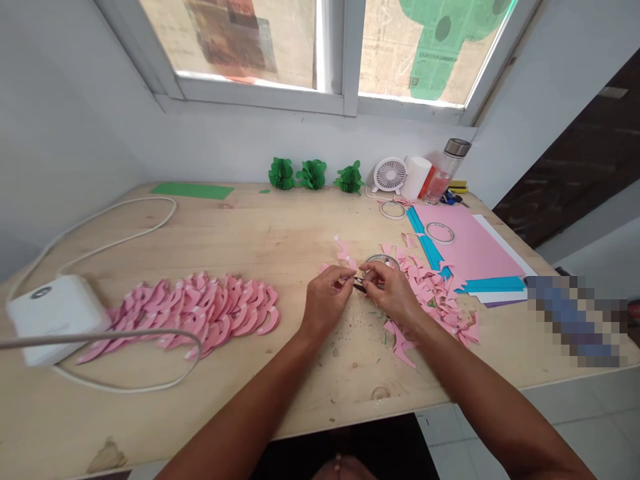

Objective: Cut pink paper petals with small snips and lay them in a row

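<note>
My left hand [326,299] and my right hand [393,293] meet over the middle of the table, fingertips pinched close together. Between them is something small, partly dark and partly pale, too small to name. Just behind my right hand lies a tape roll [383,259], partly hidden by the fingers. Pink paper scraps [440,293] are heaped to the right of that hand, and a loose pink strip [343,248] lies behind my left hand. Overlapping curved pink paper pieces [215,310], bearing small whitish patches, are spread out farther left.
A white box [57,320] with a looping cable stands at left. Green paper balls [313,175], a small fan [391,175] and a glass bottle [447,172] line the back. Coloured sheets [470,243] with a tape roll [441,233] on top lie at right.
</note>
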Demonstrator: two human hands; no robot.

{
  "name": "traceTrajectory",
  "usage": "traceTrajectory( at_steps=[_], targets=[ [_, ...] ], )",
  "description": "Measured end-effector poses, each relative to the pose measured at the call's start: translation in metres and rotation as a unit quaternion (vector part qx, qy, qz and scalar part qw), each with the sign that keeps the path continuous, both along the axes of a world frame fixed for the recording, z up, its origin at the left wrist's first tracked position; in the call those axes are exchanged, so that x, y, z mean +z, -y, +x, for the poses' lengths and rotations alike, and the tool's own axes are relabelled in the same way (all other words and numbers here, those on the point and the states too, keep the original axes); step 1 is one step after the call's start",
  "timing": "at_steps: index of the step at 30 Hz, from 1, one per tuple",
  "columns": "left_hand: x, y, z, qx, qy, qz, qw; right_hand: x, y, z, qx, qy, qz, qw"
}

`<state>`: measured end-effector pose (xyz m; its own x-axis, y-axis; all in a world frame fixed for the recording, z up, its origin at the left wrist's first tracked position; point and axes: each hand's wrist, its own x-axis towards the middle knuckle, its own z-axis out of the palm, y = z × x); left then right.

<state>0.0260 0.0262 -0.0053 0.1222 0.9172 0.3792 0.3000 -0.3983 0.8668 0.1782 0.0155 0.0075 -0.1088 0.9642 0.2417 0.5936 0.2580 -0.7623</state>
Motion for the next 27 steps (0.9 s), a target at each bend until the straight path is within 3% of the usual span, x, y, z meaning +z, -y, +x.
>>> traceTrajectory(
  at_steps=[16,27],
  targets=[
    [0.0011,-0.0039,-0.0044,-0.015,-0.018,-0.041,0.999,0.0016,0.0016,-0.0007,0.021,0.023,0.020,0.999],
    [0.0037,-0.0065,-0.0098,-0.038,-0.093,-0.018,0.995,0.0016,0.0028,-0.0018,0.035,0.045,0.027,0.998]
  ],
)
